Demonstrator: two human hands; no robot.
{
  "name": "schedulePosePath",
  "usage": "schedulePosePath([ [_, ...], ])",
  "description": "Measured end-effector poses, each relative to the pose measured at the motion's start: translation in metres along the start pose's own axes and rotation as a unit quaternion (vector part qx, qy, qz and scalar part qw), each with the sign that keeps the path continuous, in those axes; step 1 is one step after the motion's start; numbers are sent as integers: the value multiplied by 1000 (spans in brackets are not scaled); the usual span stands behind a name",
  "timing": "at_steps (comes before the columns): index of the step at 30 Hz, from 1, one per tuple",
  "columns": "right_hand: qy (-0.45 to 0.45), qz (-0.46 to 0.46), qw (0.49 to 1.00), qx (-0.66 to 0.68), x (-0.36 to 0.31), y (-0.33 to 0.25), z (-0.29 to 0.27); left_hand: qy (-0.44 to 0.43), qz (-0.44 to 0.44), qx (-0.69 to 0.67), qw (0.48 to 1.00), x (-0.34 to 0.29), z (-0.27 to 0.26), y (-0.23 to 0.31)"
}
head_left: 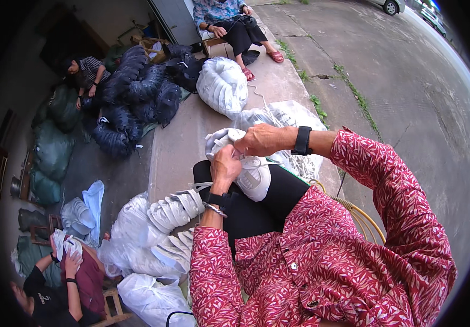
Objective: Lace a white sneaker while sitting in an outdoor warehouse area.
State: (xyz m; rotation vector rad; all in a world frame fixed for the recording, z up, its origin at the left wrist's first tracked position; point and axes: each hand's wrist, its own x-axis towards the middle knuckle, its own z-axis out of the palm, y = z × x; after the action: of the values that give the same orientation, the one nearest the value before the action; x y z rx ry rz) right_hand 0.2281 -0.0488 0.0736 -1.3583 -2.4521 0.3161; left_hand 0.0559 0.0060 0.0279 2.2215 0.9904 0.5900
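A white sneaker (254, 182) rests over my black-trousered lap, its toe pointing toward me. My left hand (226, 164) is closed against its near left side, the fingers curled in at the lacing. From the right, my right hand (265, 139) is closed on the upper part of the shoe, its fingertips meeting those of the left. Exactly which part of the shoe or lace each hand pinches is hidden. A short stretch of white lace (256, 163) shows across the shoe below my fingers. Stacked white shoe uppers (176, 211) lie beside my left forearm.
Clear bags of white shoe parts (134, 226) crowd my left; another bag (295, 117) lies beyond my right hand. A white bundle (222, 87) and dark bundles (131, 90) lie farther off. A yellow coiled hose (363, 215) is at my right. Three other people sit or bend nearby.
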Motion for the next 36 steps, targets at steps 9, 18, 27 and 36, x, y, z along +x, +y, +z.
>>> schedulePosePath([
  [9,155,-32,980,117,23,-26,15,138,-343,-244,897,-105,-119,-88],
  [18,40,-147,963,221,28,-35,3,54,-223,-616,754,-89,-126,-46],
  [27,447,235,483,715,-78,111,-122,107,-110,-777,611,-68,-92,-72],
  [36,349,343,542,683,-58,92,-52,605,-322,-543,485,-229,-216,-300],
])
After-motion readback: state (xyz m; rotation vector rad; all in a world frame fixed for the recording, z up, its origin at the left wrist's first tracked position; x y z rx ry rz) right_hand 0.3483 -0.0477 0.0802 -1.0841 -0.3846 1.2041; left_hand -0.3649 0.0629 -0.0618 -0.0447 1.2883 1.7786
